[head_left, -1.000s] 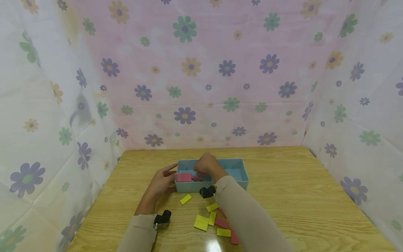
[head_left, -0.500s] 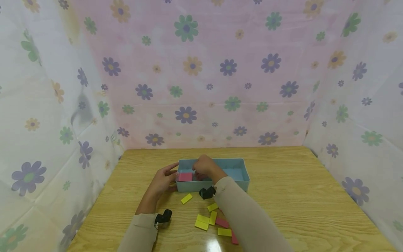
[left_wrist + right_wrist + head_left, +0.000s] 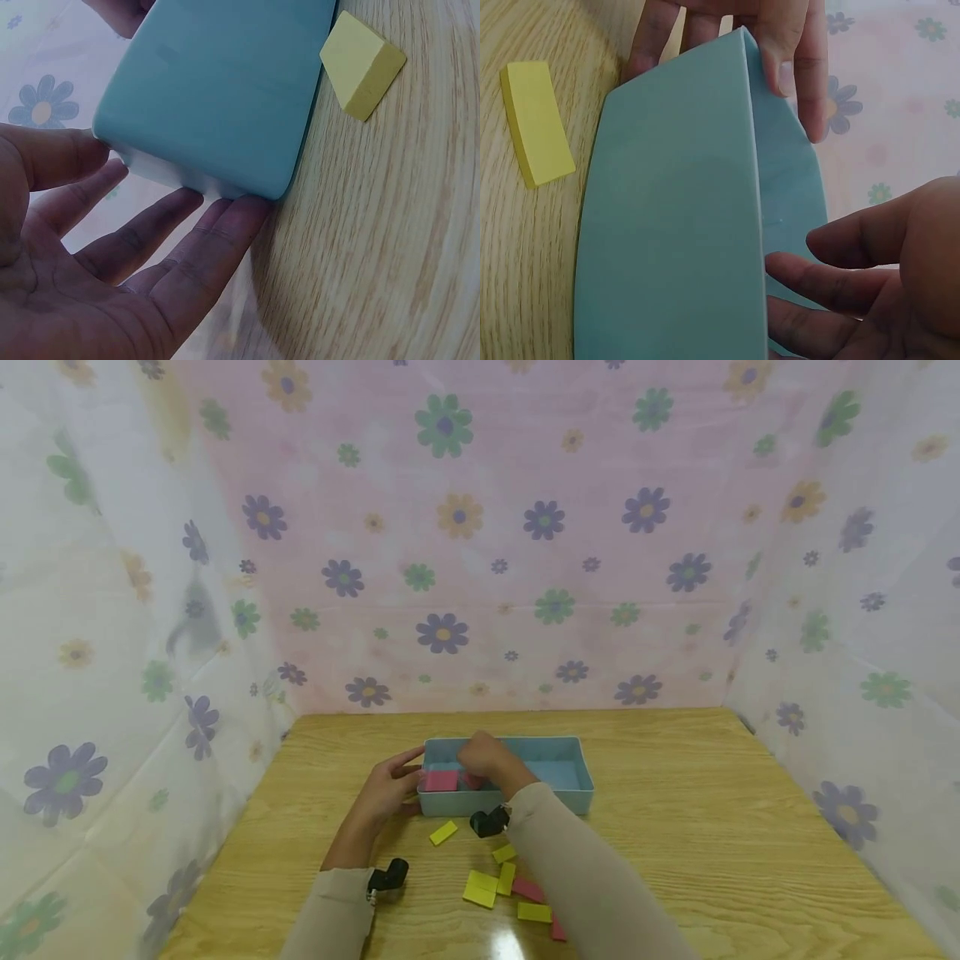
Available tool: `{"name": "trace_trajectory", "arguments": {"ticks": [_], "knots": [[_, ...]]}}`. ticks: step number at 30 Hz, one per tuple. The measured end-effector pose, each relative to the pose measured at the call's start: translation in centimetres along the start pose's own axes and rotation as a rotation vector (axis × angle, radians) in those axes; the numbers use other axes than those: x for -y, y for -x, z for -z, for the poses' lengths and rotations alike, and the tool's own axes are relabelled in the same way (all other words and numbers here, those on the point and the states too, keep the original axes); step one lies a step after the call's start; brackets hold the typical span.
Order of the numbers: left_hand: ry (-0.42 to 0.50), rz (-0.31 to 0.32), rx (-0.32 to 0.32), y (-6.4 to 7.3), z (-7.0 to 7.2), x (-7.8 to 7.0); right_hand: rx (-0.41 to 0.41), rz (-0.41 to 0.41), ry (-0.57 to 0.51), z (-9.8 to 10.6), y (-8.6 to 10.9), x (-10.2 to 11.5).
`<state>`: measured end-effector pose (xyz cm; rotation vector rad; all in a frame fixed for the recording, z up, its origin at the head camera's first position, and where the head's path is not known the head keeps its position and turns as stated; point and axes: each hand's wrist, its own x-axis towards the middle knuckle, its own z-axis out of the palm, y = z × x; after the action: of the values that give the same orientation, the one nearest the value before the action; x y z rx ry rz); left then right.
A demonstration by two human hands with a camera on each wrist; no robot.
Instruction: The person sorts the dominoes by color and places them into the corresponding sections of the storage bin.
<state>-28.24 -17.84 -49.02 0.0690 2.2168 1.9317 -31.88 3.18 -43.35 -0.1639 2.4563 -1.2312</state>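
A pale blue open-topped box point(image 3: 555, 775) stands on the table. My left hand point(image 3: 382, 793) holds its left end; in the left wrist view the fingers point(image 3: 217, 240) press on the outside wall, and in the right wrist view the thumb hooks over the rim. My right hand point(image 3: 487, 756) reaches down into the box from above. Its thumb point(image 3: 847, 240) and index finger stand apart with nothing seen between them; other fingertips are hidden behind the front wall. A pink block point(image 3: 441, 781) lies at the left end inside, and another pink block point(image 3: 472, 780) is partly covered by the right hand.
A yellow block point(image 3: 443, 833) lies just in front of the box. Nearer, several yellow blocks point(image 3: 480, 889) and pink blocks point(image 3: 528, 889) lie scattered, some partly hidden by the right sleeve point(image 3: 592, 877). Flower-patterned cloth point(image 3: 495, 527) encloses the table's back and sides.
My right hand has shifted slightly left and down inside the box. The pink block beneath it has changed its lie, standing closer to the left pink block. The left hand stays in place.
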Motion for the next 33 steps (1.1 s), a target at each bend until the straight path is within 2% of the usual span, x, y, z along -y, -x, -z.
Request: {"name": "trace_trajectory", "arguments": {"ticks": [8, 16, 20, 33], "knots": [[0.023, -0.005, 0.021, -0.30, -0.14, 0.04, -0.052, -0.050, -0.027, -0.22, 0.03, 0.06], [0.020, -0.008, 0.027, 0.21, -0.13, -0.37, -0.046, -0.097, 0.042, -0.18, 0.48, 0.53], [0.019, -0.003, 0.023, 0.26, -0.13, -0.49, -0.055, -0.109, 0.041, -0.33, 0.46, 0.62], [0.005, 0.001, 0.012, 0.29, -0.20, -0.51, -0.090, -0.084, -0.032, -0.65, 0.29, 0.32]]}}
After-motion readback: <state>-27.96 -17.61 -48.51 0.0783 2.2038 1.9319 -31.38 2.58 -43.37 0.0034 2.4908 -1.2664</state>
